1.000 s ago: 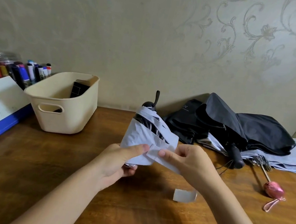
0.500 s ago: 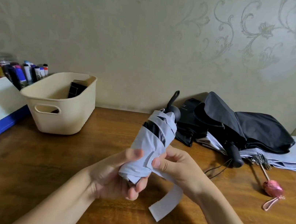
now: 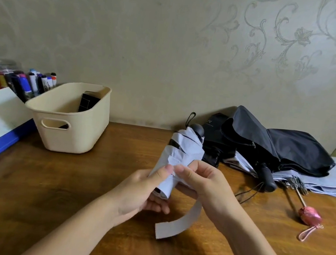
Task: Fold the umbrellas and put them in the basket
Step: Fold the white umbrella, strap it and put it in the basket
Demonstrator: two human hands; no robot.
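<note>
both hands (image 3: 176, 185) gripping folded umbrella (image 3: 183, 151), strap (image 3: 179, 223) dangling

Head view: two bare hands hold a rolled pale-lilac umbrella (image 3: 182, 154) above a wooden table (image 3: 45, 185).

The left hand (image 3: 142, 193) grips the lower end; the right hand (image 3: 202, 185) pinches the fabric at mid-length, and the closure strap (image 3: 179, 223) hangs loose below. A cream basket (image 3: 70, 121) with a dark item inside stands at left beside a jar of markers (image 3: 17, 80). Unfolded black umbrellas (image 3: 286, 149) and a pink-handled umbrella (image 3: 310, 216) lie at right.
</note>
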